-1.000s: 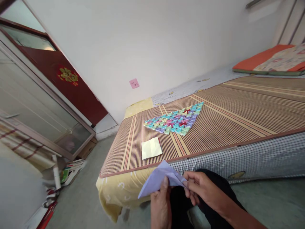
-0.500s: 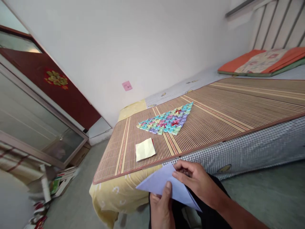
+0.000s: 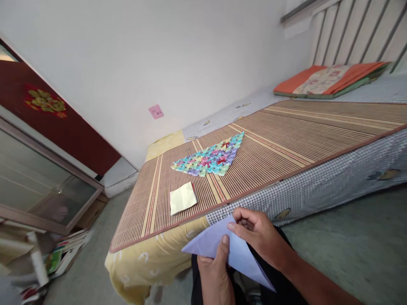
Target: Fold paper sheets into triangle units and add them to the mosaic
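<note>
A pale lilac sheet of paper (image 3: 235, 256), folded into a triangle, hangs over my lap at the bottom centre. My left hand (image 3: 216, 275) grips it from below, thumb pressed on top. My right hand (image 3: 257, 237) pinches its upper edge with curled fingers. On the striped bamboo mat (image 3: 286, 140) of the bed lie a small stack of yellow paper squares (image 3: 182, 198) and, farther back, a many-coloured triangular piece made of folded paper units (image 3: 210, 160).
The bed edge with checked fabric (image 3: 333, 182) and a yellow sheet (image 3: 149, 262) runs just beyond my hands. Orange folded bedding (image 3: 327, 78) lies at the head. A glass-fronted cabinet (image 3: 41, 178) and floor clutter (image 3: 47, 262) stand at left. Grey floor (image 3: 356, 250) shows at right.
The lilac paper has gone from a raised, bunched shape to a flatter triangle. My right hand moved onto its top edge. My view swung right, shifting everything leftward.
</note>
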Available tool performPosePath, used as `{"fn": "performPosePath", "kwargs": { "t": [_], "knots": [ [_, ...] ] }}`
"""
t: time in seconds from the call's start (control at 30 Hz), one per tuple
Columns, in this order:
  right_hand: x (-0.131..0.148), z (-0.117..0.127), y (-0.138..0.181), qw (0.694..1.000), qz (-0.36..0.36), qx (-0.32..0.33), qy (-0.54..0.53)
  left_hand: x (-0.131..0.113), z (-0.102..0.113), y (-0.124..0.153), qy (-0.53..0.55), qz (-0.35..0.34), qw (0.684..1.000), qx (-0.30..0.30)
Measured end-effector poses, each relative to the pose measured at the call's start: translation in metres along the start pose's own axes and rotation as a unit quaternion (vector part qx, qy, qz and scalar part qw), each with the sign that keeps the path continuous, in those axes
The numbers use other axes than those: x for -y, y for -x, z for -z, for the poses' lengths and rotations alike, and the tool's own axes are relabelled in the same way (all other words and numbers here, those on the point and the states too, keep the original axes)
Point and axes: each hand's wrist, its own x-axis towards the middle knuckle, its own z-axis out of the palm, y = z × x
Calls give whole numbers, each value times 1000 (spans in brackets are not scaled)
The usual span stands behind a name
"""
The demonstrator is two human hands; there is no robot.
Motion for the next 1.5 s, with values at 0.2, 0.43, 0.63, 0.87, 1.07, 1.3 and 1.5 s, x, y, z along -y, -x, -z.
{"fn": "performPosePath", "kwargs": {
  "t": [0.2,0.43,0.63,0.87,1.07,1.3,1.5],
  "knots": [
    [-7,17,-8,999,-20,-6,-39,-8,34,-26,-75,-34,995,54],
    [-4,29,-12,997,-34,-21,-58,-23,40,-40,-70,-39,988,130],
    [-3,21,-13,995,-36,-9,-93,-2,13,-23,-134,-11,981,140],
    [0,23,-12,986,-72,-13,-148,-5,4,-21,-36,75,983,161],
    [-5,13,-11,979,-94,104,-148,-6,-3,-22,-38,17,995,87],
    [-13,25,5,973,-136,181,-47,-18,4,-38,-1,-26,1000,5],
    [-5,52,5,993,-36,112,7,-24,7,-44,61,12,998,-12]
  ]
}}
